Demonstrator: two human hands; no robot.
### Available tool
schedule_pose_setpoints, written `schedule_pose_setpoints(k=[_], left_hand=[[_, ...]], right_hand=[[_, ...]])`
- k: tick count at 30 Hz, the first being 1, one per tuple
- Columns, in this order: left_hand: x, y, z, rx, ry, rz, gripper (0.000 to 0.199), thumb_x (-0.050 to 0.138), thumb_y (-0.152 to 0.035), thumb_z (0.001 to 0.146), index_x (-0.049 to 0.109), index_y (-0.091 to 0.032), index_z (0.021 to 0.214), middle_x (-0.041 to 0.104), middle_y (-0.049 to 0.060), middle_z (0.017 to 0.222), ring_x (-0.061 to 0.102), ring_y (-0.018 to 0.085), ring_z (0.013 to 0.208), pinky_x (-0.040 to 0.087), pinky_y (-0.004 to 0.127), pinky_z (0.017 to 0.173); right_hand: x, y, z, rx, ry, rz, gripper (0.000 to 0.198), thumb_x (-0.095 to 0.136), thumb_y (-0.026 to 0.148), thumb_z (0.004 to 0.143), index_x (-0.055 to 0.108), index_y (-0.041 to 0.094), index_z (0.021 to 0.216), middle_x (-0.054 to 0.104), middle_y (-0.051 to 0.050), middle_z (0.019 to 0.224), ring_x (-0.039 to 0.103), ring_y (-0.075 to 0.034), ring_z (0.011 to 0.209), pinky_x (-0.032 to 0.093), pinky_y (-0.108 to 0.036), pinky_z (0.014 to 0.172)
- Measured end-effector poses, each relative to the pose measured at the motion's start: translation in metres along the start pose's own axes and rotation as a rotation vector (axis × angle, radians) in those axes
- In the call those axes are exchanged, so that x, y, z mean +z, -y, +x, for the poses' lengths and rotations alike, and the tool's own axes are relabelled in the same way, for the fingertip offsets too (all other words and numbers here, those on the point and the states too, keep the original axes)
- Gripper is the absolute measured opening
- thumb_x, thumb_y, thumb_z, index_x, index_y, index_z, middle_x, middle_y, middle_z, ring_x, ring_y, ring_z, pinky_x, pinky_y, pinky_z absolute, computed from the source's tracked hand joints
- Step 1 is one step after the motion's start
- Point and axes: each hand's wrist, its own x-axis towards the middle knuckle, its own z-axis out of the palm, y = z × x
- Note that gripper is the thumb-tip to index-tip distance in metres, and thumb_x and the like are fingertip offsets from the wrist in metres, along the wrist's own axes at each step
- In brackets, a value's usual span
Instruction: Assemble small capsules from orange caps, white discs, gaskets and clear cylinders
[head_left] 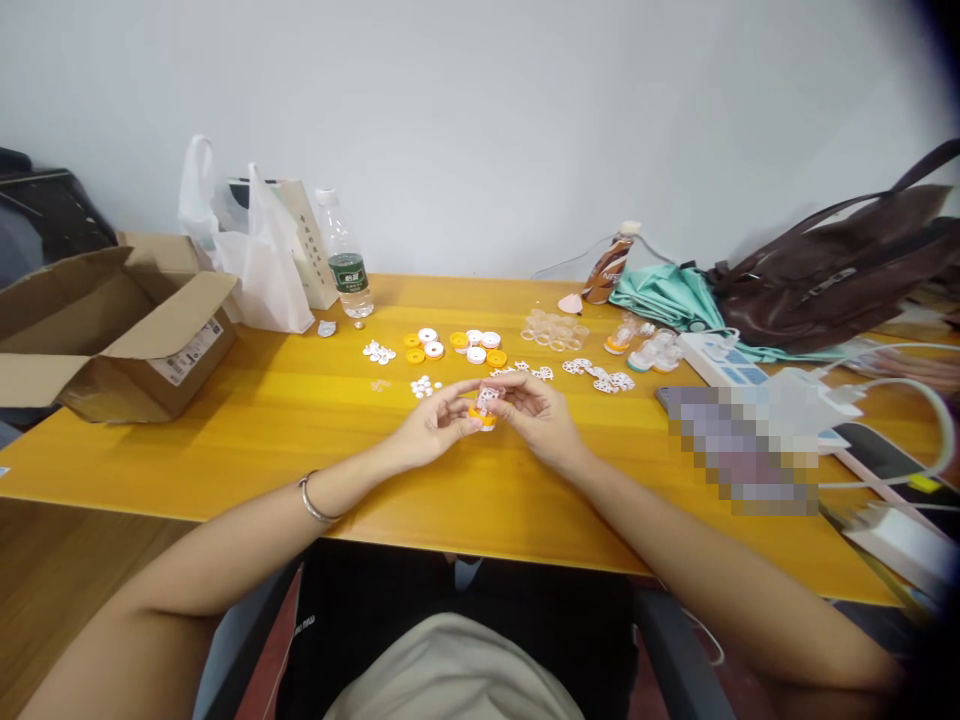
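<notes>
Between both hands, just above the table, is a small capsule-like piece [486, 408] with an orange base and a clear top over a white patterned part. My left hand [442, 415] closes its fingers on the orange base from the left. From the right, my right hand [536, 408] grips the clear top with thumb and fingers. Beyond the hands lie orange and white round bases [476, 354], white perforated pieces [611, 381], clear cups [555, 331] and small white discs [425, 386]. Further white pieces [379, 352] sit to the left.
An open cardboard box [161, 350] stands at left, near a white plastic bag [266, 270] and a water bottle [347, 265]. At right are a brown drink bottle [609, 265], finished-looking clear-topped pieces [655, 350], a dark bag [840, 270], a power strip [724, 365] and cables.
</notes>
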Motion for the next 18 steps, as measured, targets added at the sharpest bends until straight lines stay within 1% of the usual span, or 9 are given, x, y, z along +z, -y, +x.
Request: schedule_pose_setpoints(k=[3,5,7,9,11,13,15,18], left_hand=[[0.001,-0.001,0.0,-0.013,0.013,-0.014,0.052,0.068,-0.029,0.075,0.048,-0.019,0.121,0.064,0.009,0.099,0.06,0.019,0.094,0.043,0.035,0.088],[0.002,-0.004,0.001,-0.018,0.006,-0.021,0.051,0.068,-0.03,0.074,0.048,-0.019,0.119,0.064,0.008,0.098,0.06,0.019,0.094,0.043,0.034,0.088],[0.001,-0.007,0.002,0.006,-0.035,-0.026,0.049,0.068,-0.03,0.074,0.047,-0.018,0.117,0.064,0.008,0.1,0.06,0.018,0.095,0.043,0.033,0.088],[0.001,-0.009,0.003,0.052,-0.099,-0.033,0.049,0.068,-0.03,0.074,0.045,-0.019,0.116,0.064,0.007,0.102,0.06,0.016,0.095,0.042,0.032,0.089],[-0.001,-0.009,0.005,0.094,-0.145,-0.033,0.05,0.068,-0.029,0.074,0.042,-0.02,0.116,0.064,0.006,0.101,0.06,0.015,0.093,0.042,0.031,0.088],[-0.003,-0.006,0.006,0.125,-0.162,0.004,0.045,0.068,-0.031,0.075,0.042,-0.02,0.111,0.065,0.005,0.096,0.06,0.014,0.091,0.042,0.03,0.087],[-0.005,-0.003,0.006,0.153,-0.173,0.08,0.036,0.066,-0.033,0.075,0.044,-0.018,0.099,0.064,0.004,0.091,0.06,0.014,0.087,0.042,0.029,0.084],[-0.008,0.0,0.006,0.174,-0.175,0.213,0.029,0.066,-0.033,0.076,0.045,-0.017,0.087,0.061,0.003,0.091,0.059,0.012,0.083,0.042,0.027,0.08]], right_hand=[[0.001,-0.004,0.001,-0.024,-0.021,0.02,0.021,0.074,0.028,0.068,0.062,0.025,0.085,0.065,0.0,0.088,0.06,-0.014,0.083,0.048,-0.031,0.082],[0.003,-0.005,0.0,-0.009,-0.017,0.024,0.021,0.07,0.032,0.072,0.061,0.026,0.09,0.064,-0.001,0.093,0.059,-0.015,0.088,0.048,-0.031,0.084],[0.005,-0.004,-0.001,0.011,-0.022,0.033,0.031,0.066,0.038,0.075,0.057,0.029,0.104,0.061,-0.002,0.105,0.057,-0.016,0.098,0.046,-0.033,0.089],[0.008,-0.003,-0.001,0.037,-0.047,0.056,0.048,0.066,0.041,0.074,0.048,0.032,0.118,0.055,-0.003,0.119,0.054,-0.017,0.107,0.045,-0.035,0.093],[0.012,-0.003,-0.002,0.1,-0.019,0.08,0.055,0.069,0.04,0.071,0.046,0.032,0.121,0.053,-0.003,0.125,0.053,-0.018,0.11,0.043,-0.036,0.096],[0.015,-0.004,-0.003,0.168,0.057,0.094,0.049,0.069,0.038,0.071,0.054,0.029,0.116,0.056,-0.003,0.123,0.054,-0.019,0.11,0.04,-0.037,0.1],[0.017,-0.006,-0.004,0.216,0.113,0.126,0.041,0.068,0.037,0.072,0.059,0.026,0.11,0.06,-0.002,0.119,0.056,-0.019,0.11,0.037,-0.038,0.103],[0.017,-0.011,-0.005,0.284,0.091,0.196,0.039,0.069,0.037,0.071,0.062,0.027,0.108,0.065,-0.001,0.112,0.058,-0.018,0.107,0.037,-0.037,0.103]])
